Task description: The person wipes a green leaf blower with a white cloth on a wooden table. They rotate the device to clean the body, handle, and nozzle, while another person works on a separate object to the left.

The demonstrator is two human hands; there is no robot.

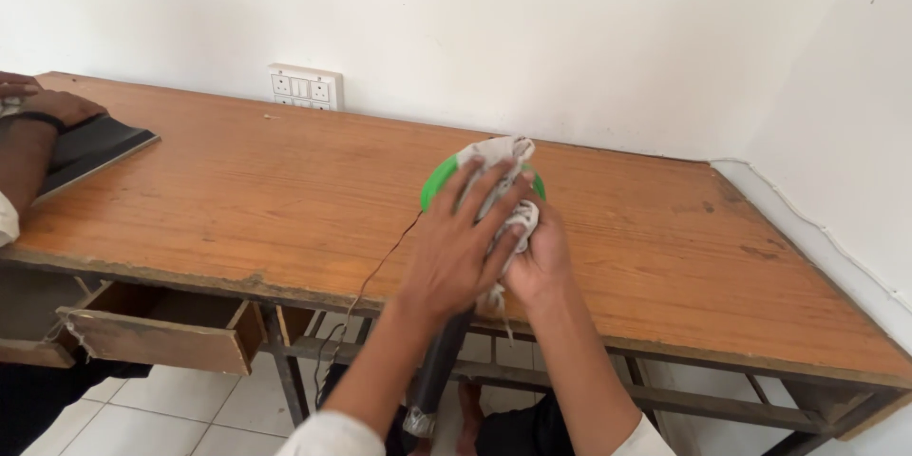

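A green round tool head [439,181] with a black handle [440,369] lies across the front of the wooden table [247,190]. My left hand [464,237] lies flat on top of it, fingers spread, pressing a grey-white cloth [499,152] onto it. My right hand [540,256] is curled beside and partly under the left, gripping a bunch of the same cloth. The black handle sticks out past the table edge toward me. Most of the tool head is hidden under the hands and cloth.
A thin dark cord [380,261] trails over the table's front edge. Another person's arm [28,138] rests on a dark flat board [95,144] at the far left. An open drawer [157,323] hangs below. A wall socket plate [304,86] sits behind.
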